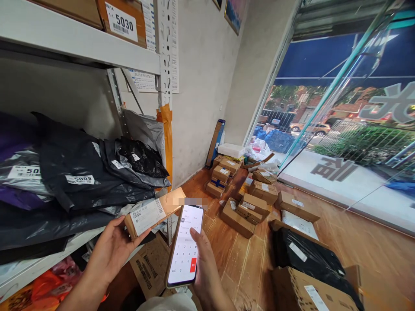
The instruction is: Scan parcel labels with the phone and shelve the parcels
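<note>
At eight o'clock, beneath the lower shelf (45,259) of a white metal rack (81,41), orange and red bags (61,280). At nine o'clock, heaped on that shelf, dark plastic mailers (71,147), one labelled 5009. At eight o'clock, closer in, the left hand (113,246), clamped on the near end of a slim cardboard box (157,211). Held in front of the shelf, white barcode label upward, far end just beside the top of the smartphone (184,255). Toward eleven o'clock, on the upper shelf, a carton (121,23) labelled 5030. At seven o'clock, low down, a printed brown carton (147,265). At nine o'clock, just off centre, orange tape (167,149) around the rack's post.

Between six and seven o'clock, the smartphone, upright and lit, with a number keypad and one red key on screen. At six o'clock, the right hand (202,255), closed on the smartphone's right side, with the thumb over the screen above the digits; hard to tell whether touching the glass.

At four o'clock, on the wood-look floor (236,263), taped cardboard parcels (249,207) in clusters; farther out, a black-wrapped parcel (308,252). Toward two o'clock, a large shop window (324,103), with a parked car (311,128) outside.
</note>
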The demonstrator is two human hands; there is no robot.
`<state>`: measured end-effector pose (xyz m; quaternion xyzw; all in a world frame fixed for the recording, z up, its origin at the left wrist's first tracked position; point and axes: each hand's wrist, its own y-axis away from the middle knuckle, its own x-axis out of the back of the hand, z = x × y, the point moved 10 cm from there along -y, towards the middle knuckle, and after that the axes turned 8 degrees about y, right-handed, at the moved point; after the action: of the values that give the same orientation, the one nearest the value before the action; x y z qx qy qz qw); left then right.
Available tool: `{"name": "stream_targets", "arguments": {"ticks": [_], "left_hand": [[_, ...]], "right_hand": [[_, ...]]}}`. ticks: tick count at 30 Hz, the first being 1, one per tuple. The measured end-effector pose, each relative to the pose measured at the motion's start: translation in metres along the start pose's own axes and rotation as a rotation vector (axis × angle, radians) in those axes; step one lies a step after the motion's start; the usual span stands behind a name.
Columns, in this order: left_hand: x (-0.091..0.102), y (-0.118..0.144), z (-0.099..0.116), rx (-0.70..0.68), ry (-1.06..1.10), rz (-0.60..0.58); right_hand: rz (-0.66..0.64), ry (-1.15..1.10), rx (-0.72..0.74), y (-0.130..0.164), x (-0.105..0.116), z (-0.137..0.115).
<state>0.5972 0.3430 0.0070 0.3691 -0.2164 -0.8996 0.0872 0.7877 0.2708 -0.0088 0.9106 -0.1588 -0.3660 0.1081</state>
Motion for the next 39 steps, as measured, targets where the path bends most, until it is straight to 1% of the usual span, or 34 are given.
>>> {"name": "stream_targets", "arguments": {"ticks": [2,3,4,6,8,10,12,16,18,22,24,30,36,39], "left_hand": [[0.000,0.001,0.000,-0.005,-0.003,-0.005],[-0.001,0.001,0.000,-0.008,-0.003,-0.009],[-0.002,0.002,-0.001,-0.009,-0.003,-0.014],[-0.003,0.002,-0.001,-0.011,-0.003,-0.020],[-0.003,0.002,-0.002,-0.015,-0.001,-0.017],[-0.004,0.002,-0.002,-0.025,0.006,-0.023],[-0.005,0.001,-0.002,-0.029,0.013,-0.030],[-0.005,-0.001,-0.004,-0.023,0.018,-0.021],[-0.005,-0.001,-0.005,-0.023,0.021,-0.017],[-0.006,-0.002,-0.006,-0.010,0.012,-0.009],[-0.008,-0.002,-0.005,0.004,0.011,-0.009],[-0.020,0.000,0.000,-0.001,-0.003,0.000],[-0.029,0.001,-0.005,0.048,-0.024,-0.015],[-0.031,0.001,-0.010,0.077,-0.020,-0.046]], "right_hand": [[0.019,-0.019,-0.022,-0.002,0.003,0.003],[0.005,-0.034,-0.017,-0.002,0.002,0.002],[-0.033,-0.051,-0.007,-0.001,-0.001,0.000],[-0.159,-0.083,0.004,0.003,-0.012,-0.007],[-0.285,-0.100,-0.018,0.008,-0.022,-0.012],[-0.351,-0.097,-0.056,0.012,-0.026,-0.015],[-0.366,-0.068,-0.072,0.013,-0.025,-0.017],[-0.348,-0.027,-0.058,0.012,-0.020,-0.018],[-0.374,-0.066,-0.053,0.013,-0.023,-0.020],[-0.480,-0.219,-0.063,0.022,-0.035,-0.025],[-0.477,-0.212,-0.071,0.023,-0.033,-0.024],[-0.429,-0.031,-0.058,0.021,-0.019,-0.013],[-0.448,0.052,-0.002,0.026,-0.020,-0.017],[-0.380,0.061,-0.027,0.028,-0.012,-0.017]]}}
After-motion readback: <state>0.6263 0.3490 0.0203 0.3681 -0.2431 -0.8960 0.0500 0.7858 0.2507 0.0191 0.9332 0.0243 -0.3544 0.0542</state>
